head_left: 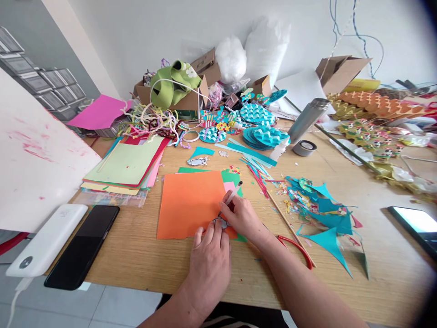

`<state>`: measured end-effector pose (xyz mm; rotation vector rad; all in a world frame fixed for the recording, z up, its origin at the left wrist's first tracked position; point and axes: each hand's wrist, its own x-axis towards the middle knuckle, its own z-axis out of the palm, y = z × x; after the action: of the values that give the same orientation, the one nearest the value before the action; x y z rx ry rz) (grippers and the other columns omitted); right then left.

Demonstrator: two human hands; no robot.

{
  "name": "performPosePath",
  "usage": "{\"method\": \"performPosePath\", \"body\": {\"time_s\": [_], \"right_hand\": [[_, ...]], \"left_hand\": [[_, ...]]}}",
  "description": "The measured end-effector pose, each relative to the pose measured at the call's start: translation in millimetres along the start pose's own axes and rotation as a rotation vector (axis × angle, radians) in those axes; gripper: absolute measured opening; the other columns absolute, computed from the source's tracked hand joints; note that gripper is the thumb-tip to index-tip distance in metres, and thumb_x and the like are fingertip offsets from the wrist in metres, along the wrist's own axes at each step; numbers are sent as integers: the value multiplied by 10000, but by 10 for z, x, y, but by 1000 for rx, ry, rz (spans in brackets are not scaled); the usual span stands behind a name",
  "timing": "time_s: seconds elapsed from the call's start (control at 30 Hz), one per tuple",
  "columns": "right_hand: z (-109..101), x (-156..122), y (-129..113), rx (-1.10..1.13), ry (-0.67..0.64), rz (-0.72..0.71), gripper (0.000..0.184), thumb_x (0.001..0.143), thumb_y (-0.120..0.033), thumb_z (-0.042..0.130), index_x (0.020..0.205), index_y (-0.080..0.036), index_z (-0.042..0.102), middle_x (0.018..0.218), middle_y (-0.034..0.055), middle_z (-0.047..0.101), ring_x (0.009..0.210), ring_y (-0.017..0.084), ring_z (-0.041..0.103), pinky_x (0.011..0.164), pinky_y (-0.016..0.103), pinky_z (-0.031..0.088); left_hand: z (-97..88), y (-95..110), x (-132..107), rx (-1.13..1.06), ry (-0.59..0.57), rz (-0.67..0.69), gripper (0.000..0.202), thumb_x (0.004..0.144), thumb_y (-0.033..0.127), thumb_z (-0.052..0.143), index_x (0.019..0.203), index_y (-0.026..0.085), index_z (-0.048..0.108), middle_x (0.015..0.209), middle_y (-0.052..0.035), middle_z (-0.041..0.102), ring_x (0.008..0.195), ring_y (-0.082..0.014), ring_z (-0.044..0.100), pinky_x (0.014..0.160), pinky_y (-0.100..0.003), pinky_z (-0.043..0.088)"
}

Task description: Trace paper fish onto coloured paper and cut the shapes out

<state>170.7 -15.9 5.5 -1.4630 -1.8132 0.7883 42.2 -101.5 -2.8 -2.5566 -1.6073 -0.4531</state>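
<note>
My right hand [244,217] is closed around a pen [234,192] with a whitish barrel and dark end, its tip pointing down at a small grey paper cutout [222,222]. The cutout lies near the lower right edge of an orange paper sheet [191,200]. Fingers extended and fairly flat, my left hand [211,255] presses on the sheet and the cutout's edge, hiding part of it. Green paper [235,176] shows beneath the orange sheet. Behind it lie two fish cutouts, a grey one [198,161] and a paler, smaller one [223,153].
Red-handled scissors [300,253] and a thin wooden stick [285,216] lie beside my right forearm. Blue paper scraps [327,223] spread rightward. Stacked coloured paper [126,161], a black phone [83,246] and a white power bank [48,239] are left. A metal flask [309,119] stands behind.
</note>
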Motion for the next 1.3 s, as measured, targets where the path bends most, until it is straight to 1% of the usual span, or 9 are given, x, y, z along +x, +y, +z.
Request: {"method": "performPosePath", "body": {"time_s": [0.23, 0.37, 0.6, 0.77, 0.93, 1.3], "right_hand": [[-30, 0, -37, -25, 11, 20, 138, 813, -224, 460, 682, -220, 416, 567, -38, 470, 470, 100, 427, 485, 222, 323], [-39, 1, -47, -35, 14, 15, 134, 809, -221, 455, 680, -219, 420, 575, -36, 471, 478, 102, 431, 492, 223, 325], [-22, -3, -11, -45, 11, 1, 143, 815, -219, 450, 677, -214, 415, 580, -35, 463, 482, 97, 416, 493, 220, 311], [-14, -10, 11, -47, 18, -18, 149, 818, -214, 442, 673, -210, 411, 601, -27, 471, 489, 92, 405, 494, 217, 305], [-25, -14, 12, -79, 18, 1, 143, 812, -221, 446, 676, -212, 403, 557, -40, 440, 472, 94, 390, 496, 222, 292], [-49, -10, -6, -136, 22, 5, 126, 810, -232, 434, 688, -209, 412, 548, -29, 464, 482, 105, 419, 511, 229, 291]], "left_hand": [[-10, 5, -2, -4, -1, 1, 195, 886, 183, 474, 1015, 166, 619, 1243, -84, 609, 1140, -227, 533, 962, -443, 373], [-12, 1, -4, -10, -15, -1, 192, 889, 187, 475, 1021, 165, 613, 1252, -86, 602, 1150, -229, 524, 968, -447, 359], [-14, -21, 17, -48, -67, -8, 176, 876, 154, 474, 1005, 157, 592, 1251, -80, 591, 1104, -241, 528, 891, -432, 398], [-15, -28, 21, -53, -89, -11, 186, 876, 151, 467, 1023, 154, 581, 1268, -86, 576, 1107, -246, 520, 895, -432, 399], [-14, -22, 14, -43, -79, -4, 188, 877, 160, 465, 1026, 152, 578, 1255, -92, 584, 1110, -245, 518, 902, -437, 388], [-2, -27, 25, -34, -70, 7, 186, 879, 172, 462, 1023, 159, 580, 1266, -91, 577, 1106, -243, 518, 904, -438, 381]]}}
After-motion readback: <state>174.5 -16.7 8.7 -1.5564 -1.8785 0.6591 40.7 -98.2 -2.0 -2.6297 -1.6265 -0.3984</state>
